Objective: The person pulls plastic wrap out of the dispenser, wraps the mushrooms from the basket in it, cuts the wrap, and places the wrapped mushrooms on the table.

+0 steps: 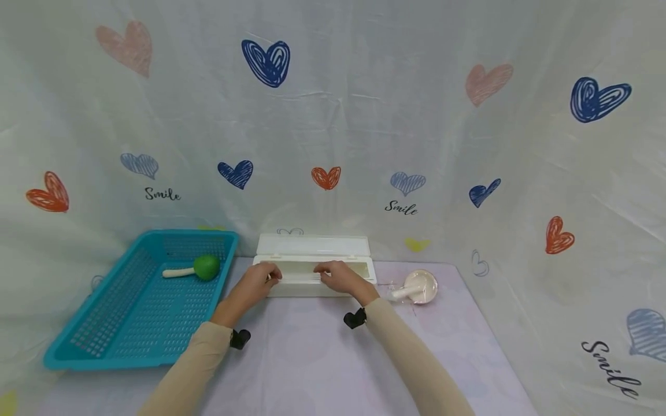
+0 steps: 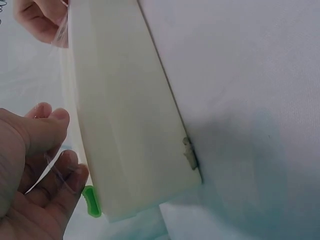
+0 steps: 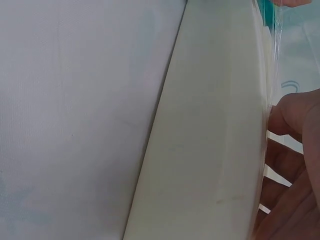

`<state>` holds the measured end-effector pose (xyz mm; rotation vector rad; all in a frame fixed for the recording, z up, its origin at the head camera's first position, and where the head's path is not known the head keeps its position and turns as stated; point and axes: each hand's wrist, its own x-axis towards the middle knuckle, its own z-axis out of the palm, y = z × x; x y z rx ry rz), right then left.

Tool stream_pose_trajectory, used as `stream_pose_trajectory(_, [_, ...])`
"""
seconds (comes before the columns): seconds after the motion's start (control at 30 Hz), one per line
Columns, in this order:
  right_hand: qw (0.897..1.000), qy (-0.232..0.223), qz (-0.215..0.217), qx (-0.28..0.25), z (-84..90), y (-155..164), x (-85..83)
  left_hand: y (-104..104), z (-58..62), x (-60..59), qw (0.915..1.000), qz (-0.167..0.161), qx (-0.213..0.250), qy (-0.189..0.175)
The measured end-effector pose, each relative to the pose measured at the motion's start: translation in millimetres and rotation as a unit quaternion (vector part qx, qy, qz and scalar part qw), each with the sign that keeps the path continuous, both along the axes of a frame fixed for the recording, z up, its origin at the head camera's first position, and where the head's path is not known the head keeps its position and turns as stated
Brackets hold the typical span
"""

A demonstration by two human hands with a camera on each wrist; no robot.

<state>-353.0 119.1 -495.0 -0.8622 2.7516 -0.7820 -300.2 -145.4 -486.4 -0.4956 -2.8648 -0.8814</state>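
Observation:
A long white box (image 1: 312, 290) stands at the back of the table with its lid (image 1: 313, 245) raised. Both hands are at its front rim. Near its left end, my left hand (image 1: 258, 281) pinches clear cling film (image 2: 56, 172) between curled fingers. Farther right, my right hand (image 1: 340, 277) grips the same film by its edge, and the film (image 3: 275, 47) runs along the rim in the right wrist view. A small green piece (image 2: 91, 201) sits at the box's end, beside the left fingertips. Part of the opening is hidden behind the hands.
To the left is a teal plastic basket (image 1: 140, 361) holding a green round-headed utensil (image 1: 206, 267) with an off-white handle. Right of the box lies a pale round-headed utensil (image 1: 424, 286) in clear plastic. A curtain printed with hearts (image 1: 326, 178) hangs behind the table.

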Motion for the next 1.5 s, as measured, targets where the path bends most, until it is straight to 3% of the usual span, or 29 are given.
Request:
stream_pose_trajectory(0.2, [1.000,-0.006,-0.004,-0.014,0.3,-1.1,-0.2,2.1,-0.9,-1.5,1.0000,-0.001,0.000,-0.007])
stream_pose_trajectory(0.47, [0.998,0.024,-0.036,-0.042,3.9,4.5,2.1,1.5,0.0,-1.2,0.9998,0.010,0.002,-0.017])
stream_pose_trajectory(0.63, [0.996,0.059,-0.022,-0.067,9.6,10.8,6.2,0.5,0.7,-0.6,0.9998,0.013,0.006,-0.013])
stream_pose_trajectory(0.8, [0.995,0.082,0.006,-0.050,10.7,16.0,11.1,-0.4,-0.3,0.5,0.9999,0.009,0.005,0.007])
stream_pose_trajectory(1.13, [0.996,0.089,-0.002,0.031,5.4,39.5,13.0,0.4,1.0,-2.1,1.0000,0.006,0.002,0.003])
stream_pose_trajectory(1.5, [0.995,0.094,-0.015,-0.011,3.2,52.1,13.4,-1.3,-2.8,-4.0,0.9999,-0.003,0.009,0.011])
